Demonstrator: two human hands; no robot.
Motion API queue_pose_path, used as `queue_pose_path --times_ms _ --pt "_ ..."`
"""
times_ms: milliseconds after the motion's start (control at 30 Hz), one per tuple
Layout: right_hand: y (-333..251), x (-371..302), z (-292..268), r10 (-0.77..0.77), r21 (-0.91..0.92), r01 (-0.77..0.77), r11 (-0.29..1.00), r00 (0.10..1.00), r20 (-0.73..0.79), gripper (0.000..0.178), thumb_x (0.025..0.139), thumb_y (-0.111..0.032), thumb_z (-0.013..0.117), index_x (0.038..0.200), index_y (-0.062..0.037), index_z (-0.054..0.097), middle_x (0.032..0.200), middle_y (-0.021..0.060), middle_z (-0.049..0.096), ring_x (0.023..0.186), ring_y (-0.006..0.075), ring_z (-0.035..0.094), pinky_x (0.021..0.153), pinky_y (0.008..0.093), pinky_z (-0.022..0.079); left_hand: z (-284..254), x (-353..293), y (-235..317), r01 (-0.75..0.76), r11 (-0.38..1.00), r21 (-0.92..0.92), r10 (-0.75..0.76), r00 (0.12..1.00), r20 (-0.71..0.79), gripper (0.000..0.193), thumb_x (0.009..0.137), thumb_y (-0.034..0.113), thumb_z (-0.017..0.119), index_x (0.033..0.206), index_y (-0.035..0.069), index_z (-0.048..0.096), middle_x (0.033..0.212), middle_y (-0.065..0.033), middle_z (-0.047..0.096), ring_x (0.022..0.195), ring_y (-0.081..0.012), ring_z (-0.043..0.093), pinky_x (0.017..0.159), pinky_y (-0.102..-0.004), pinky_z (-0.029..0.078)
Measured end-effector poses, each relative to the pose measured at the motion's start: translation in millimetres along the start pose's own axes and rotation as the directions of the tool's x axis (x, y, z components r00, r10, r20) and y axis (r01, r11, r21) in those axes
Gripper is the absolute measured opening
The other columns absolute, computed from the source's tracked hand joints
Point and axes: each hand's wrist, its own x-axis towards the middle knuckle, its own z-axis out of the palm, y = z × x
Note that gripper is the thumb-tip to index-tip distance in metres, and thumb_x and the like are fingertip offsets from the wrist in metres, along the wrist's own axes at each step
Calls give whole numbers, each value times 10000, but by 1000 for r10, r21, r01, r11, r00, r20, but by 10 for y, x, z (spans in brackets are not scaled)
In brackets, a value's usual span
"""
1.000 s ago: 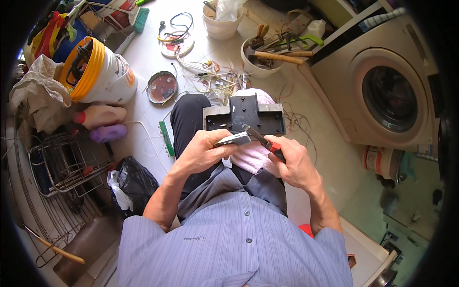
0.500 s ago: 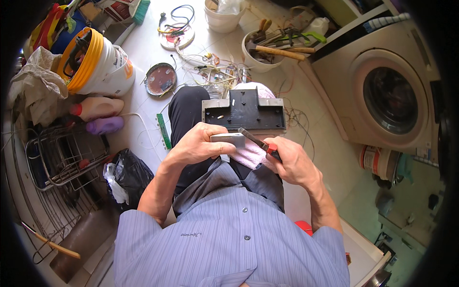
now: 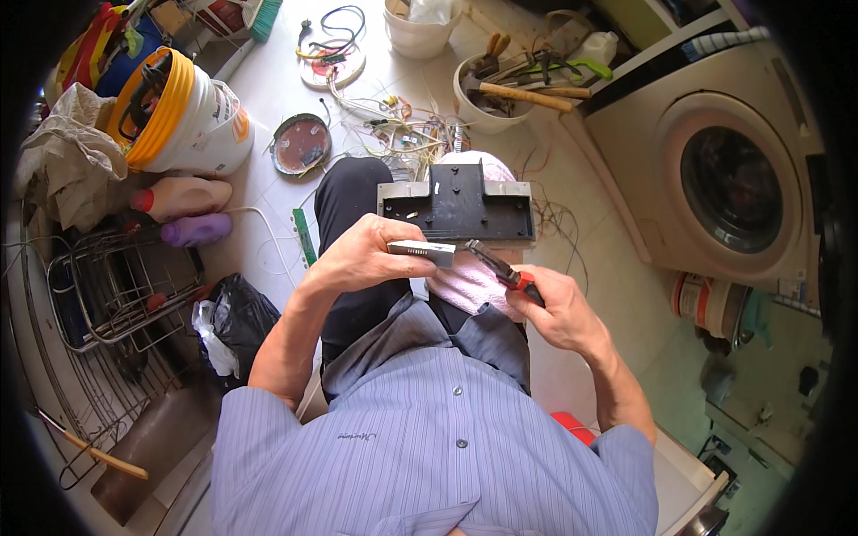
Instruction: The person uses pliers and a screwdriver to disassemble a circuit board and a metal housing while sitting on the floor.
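We pinch a grey part [image 3: 422, 251] in our left hand [image 3: 362, 259]; right hand [image 3: 554, 308] clenches pliers [image 3: 499, 268] at its end. A slip could nick fingers or drop it.

Shirt [image 3: 429, 447]: blue, fine stripes, buttoned front, small chest mark. Sleeves short; forearms bare. Trousers [image 3: 353, 205] black.

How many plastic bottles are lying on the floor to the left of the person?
2: a pink bottle with a red cap beside the white bucket, and a purple bottle just below it, by the wire rack. More may be hidden among the clutter.
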Motion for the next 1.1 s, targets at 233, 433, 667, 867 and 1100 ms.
queue_pose_path --times_ms 233,433,667,867,1100 --pt "17 123 -111 -257 -395 232 889 966 -12 470 805 18 746 1257 -63 648 997 104 694 904 319 646 802 403 473 47 32 99 -59 989 133 63 998 -29 158 839 74 817 948 -15 747 740 2 667 729 -44 548 675 -253 480" --pt "126 205 -137 -369 -495 351 795 927 66 511 768 -13 714 1269 -77 639 938 68 665 858 279 634 761 387 461 -36 38 144 -31 940 341 13 998 57 197 831 145 828 866 -17 720 626 -70 573 625 -65 518 576 -299 443" --pt "5 233 -181 -305 -470 375 799 927 219 381 840 -94 742 1206 -79 638 919 76 638 857 284 627 766 391 481 -65 74 98 -217 907 361 126 958 257 281 841 233 837 814 6 673 597 -116 542 528 -214 503 539 -358 427" --pt "20 238 -98 -323 -426 380 821 924 203 323 875 -155 767 1146 -60 618 917 96 613 856 311 619 777 427 526 -121 120 168 -135 928 347 6 937 348 350 863 291 818 768 3 645 568 -72 473 528 -153 452 523 -346 396" --pt "43 206 -66 -314 -400 390 829 918 244 319 846 -122 787 1103 -58 609 889 90 611 838 302 631 738 418 544 -130 112 38 -57 989 135 -8 900 435 424 889 305 831 701 11 589 564 25 430 550 -77 386 503 -316 334"
